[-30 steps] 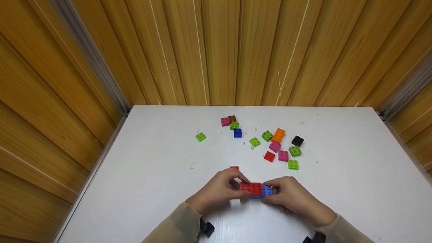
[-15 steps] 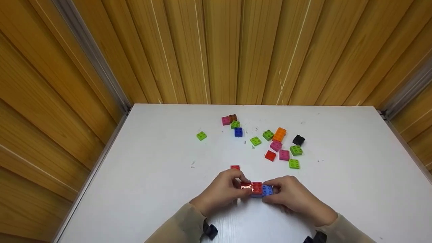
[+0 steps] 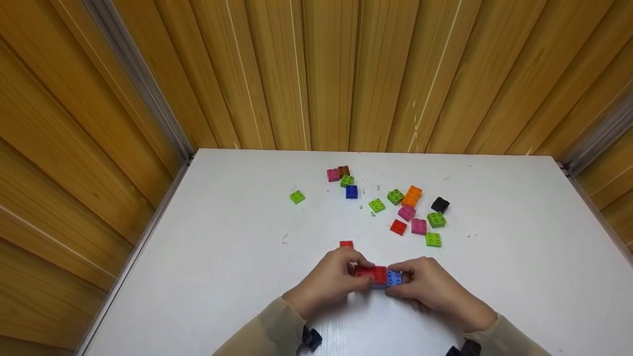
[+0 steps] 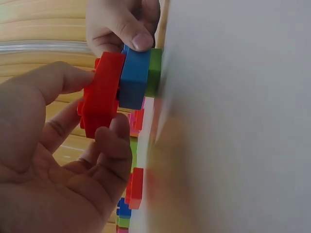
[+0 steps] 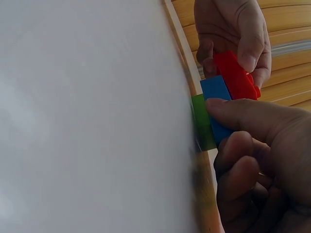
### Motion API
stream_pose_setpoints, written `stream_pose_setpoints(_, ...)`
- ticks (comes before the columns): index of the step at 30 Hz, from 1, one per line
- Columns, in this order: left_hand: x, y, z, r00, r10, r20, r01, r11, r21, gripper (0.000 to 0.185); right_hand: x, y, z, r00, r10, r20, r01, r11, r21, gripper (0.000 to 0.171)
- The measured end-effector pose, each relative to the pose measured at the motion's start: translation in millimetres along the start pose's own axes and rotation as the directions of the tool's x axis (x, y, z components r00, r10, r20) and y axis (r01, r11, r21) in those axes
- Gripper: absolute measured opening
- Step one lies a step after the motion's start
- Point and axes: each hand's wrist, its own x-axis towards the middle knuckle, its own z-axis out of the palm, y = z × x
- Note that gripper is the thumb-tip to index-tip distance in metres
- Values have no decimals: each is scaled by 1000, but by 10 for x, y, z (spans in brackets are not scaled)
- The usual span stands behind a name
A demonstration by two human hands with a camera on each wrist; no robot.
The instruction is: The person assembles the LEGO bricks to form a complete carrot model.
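My left hand (image 3: 334, 279) grips a long red brick (image 3: 379, 274) between thumb and fingers. It overlaps the left part of a blue brick (image 3: 394, 278), whose right-hand studs stay bare. My right hand (image 3: 432, 287) pinches this blue brick at its right end. A green brick (image 4: 154, 73) shows beneath the blue one in the left wrist view, low over the white table. The red brick (image 5: 235, 75) leans slightly against the blue brick (image 5: 216, 90) in the right wrist view; whether they are fully joined I cannot tell.
A small red brick (image 3: 346, 244) lies just beyond my left hand. Farther back are several loose bricks, among them an orange brick (image 3: 412, 196), a black brick (image 3: 440, 204) and a dark blue brick (image 3: 351, 192). Wood-patterned panels (image 3: 326, 74) stand behind the white table (image 3: 222, 237).
Both hands keep their holds on the bricks. A bright glare crossed the red brick's left half half a second ago and is gone now. The whole head view has shifted slightly.
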Motion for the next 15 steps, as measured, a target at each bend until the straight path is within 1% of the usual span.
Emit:
stream_pose_setpoints(3,13,-13,46,999,35,-22,-34,999,23,24,-13,-10,23,999,-34,-11,34,999,-5,43)
stream_pose_setpoints(6,25,-12,84,997,62,-38,-61,998,30,25,-22,-19,28,998,-59,-20,59,998,-15,41)
stream_pose_setpoints(8,33,-2,99,998,57,-38,-56,998,22,23,-23,-26,17,998,-55,-19,55,998,-21,42)
stream_pose_setpoints(12,40,27,114,999,31,-31,-29,999,41,22,-28,-60,-34,999,-44,4,44,999,-32,45)
stream_pose_setpoints(15,32,37,117,999,16,-30,-14,997,73,23,-32,-112,-146,998,-57,20,58,996,-68,53)
